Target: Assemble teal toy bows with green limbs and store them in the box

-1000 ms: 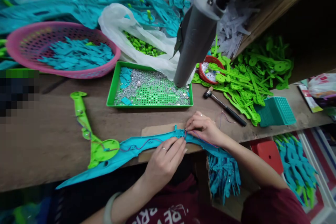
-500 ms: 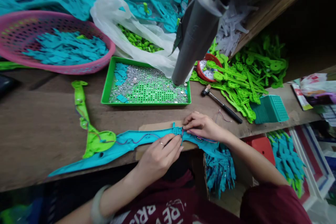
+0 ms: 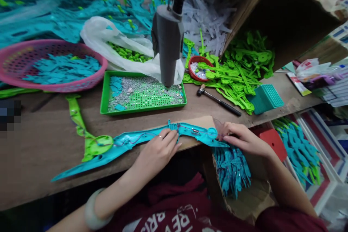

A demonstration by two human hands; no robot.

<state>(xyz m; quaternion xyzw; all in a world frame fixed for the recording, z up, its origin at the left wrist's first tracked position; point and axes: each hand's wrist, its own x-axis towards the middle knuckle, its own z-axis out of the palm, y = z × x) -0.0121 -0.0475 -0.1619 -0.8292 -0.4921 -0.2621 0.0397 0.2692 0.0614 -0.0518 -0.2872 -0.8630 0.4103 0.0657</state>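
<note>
A long blue plastic shell [image 3: 146, 136] lies across the table edge with its open, ribbed side up. Attached near its left end is a lime-green plastic arm [image 3: 98, 145], and a thin red-and-blue wire [image 3: 202, 133] runs along both. My left hand [image 3: 159, 148] presses its closed fingers on the shell's middle, beside the small upright post. Beyond the shell's right end, my right hand [image 3: 243, 138] pinches the wire and draws it out over the rim. Its fingertips partly hide the wire's end.
A grey power screwdriver [image 3: 167, 47] hangs over a green tray [image 3: 144, 110] of screws. Behind stand a pink basket [image 3: 92, 81] and a white bag [image 3: 100, 30]. A hammer [image 3: 220, 101] lies near lime-green parts [image 3: 233, 76]. Blue parts [image 3: 233, 170] fill a box below the edge.
My right hand has moved right along the shell to past its end, taking the wire with it. My left hand stays near the middle. The camera view has shifted.
</note>
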